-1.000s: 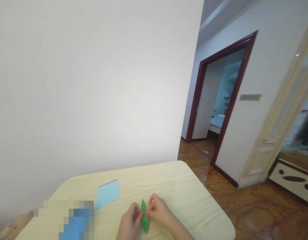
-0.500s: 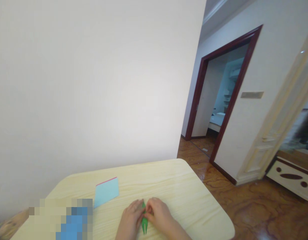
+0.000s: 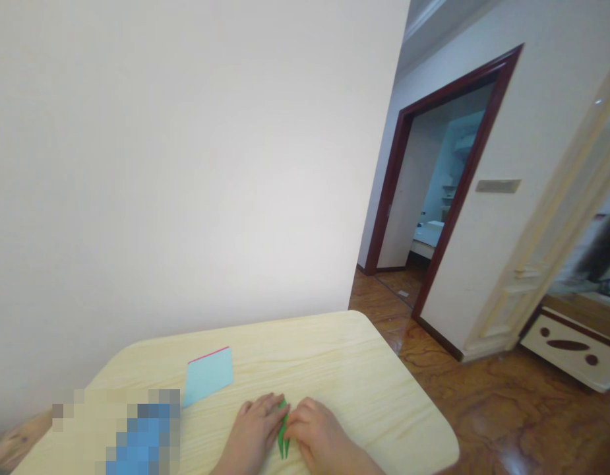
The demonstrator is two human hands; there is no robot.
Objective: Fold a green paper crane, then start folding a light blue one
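Note:
A narrow piece of folded green paper [image 3: 282, 432] lies on the wooden table near its front edge, with two thin points toward me. My left hand [image 3: 258, 425] presses on its left side, fingers closed against the paper. From the right, my right hand [image 3: 312, 429] pinches the right edge of the fold with thumb and fingers. Both hands hide part of the paper's middle, while its far tip shows between them.
A light blue stack of paper [image 3: 209, 376] with a pink edge lies on the table [image 3: 374, 389] to the left. A pixelated patch with blue [image 3: 141, 439] covers the left front corner. The white wall [image 3: 196, 165] stands behind the table.
My right hand has shifted slightly down along the folded green paper, and its fingers have turned more toward the paper's lower part. My left hand stays on the paper. The view has shifted slightly.

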